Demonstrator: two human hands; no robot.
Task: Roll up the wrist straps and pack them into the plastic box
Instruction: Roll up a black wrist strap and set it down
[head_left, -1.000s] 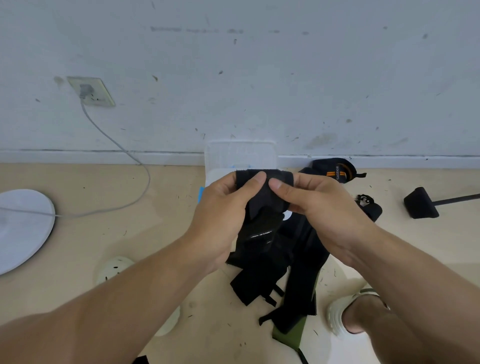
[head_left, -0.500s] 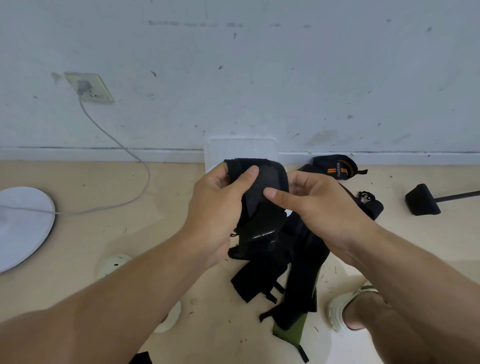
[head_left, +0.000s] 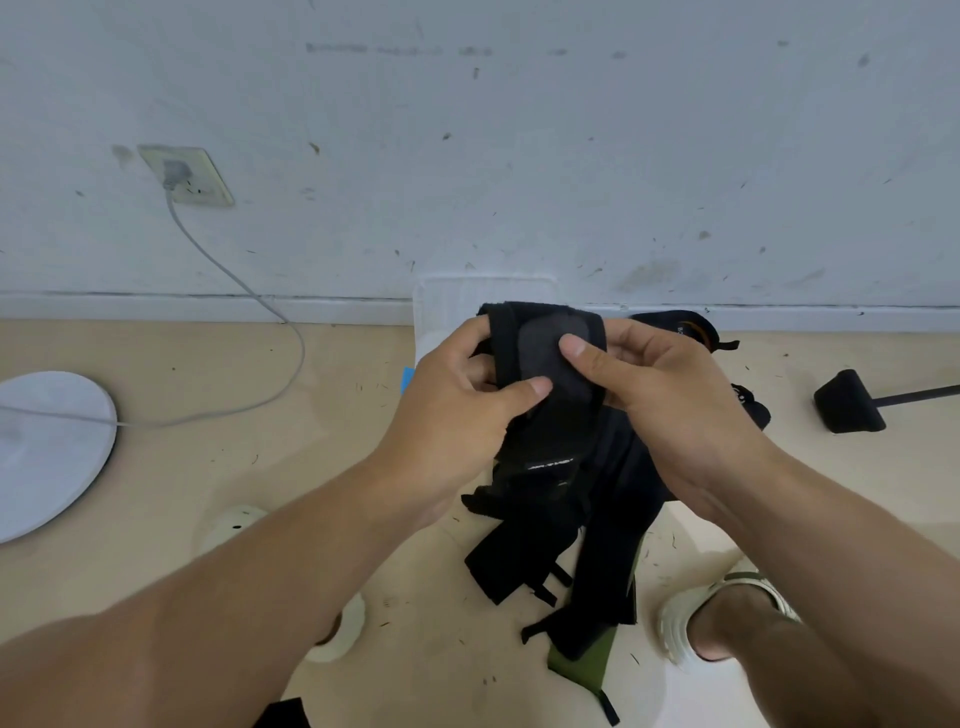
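Two hands hold one black strap (head_left: 545, 395) up in front of the box (head_left: 441, 301). Compared with half a second ago, the right thumb has slid from the strap's right edge onto the grey patch (head_left: 556, 358) at its top, and the left thumb has dropped lower, now pressing the strap's middle just below that patch. The rolled upper part looks tighter and squarer than before, and the tail with the white lettering hangs lower beneath the fingers.

The left hand (head_left: 457, 410) grips the strap's left side, its fingers curled behind the cloth and the thumb clamped on the front. The right hand (head_left: 670, 410) pinches the right side, thumb on the patch and fingers curled round the back.

The box stands against the wall just beyond the fingers, its clear lid or back wall upright; the hands and strap hide its inside, so what it holds cannot be told.

Below the fingers, more black straps (head_left: 587, 561) lie in a loose heap on the floor (head_left: 260, 467), with a green strap (head_left: 582, 670) under them. A rolled strap with orange marking (head_left: 685, 327) lies just right of the right hand's fingers, near the wall.
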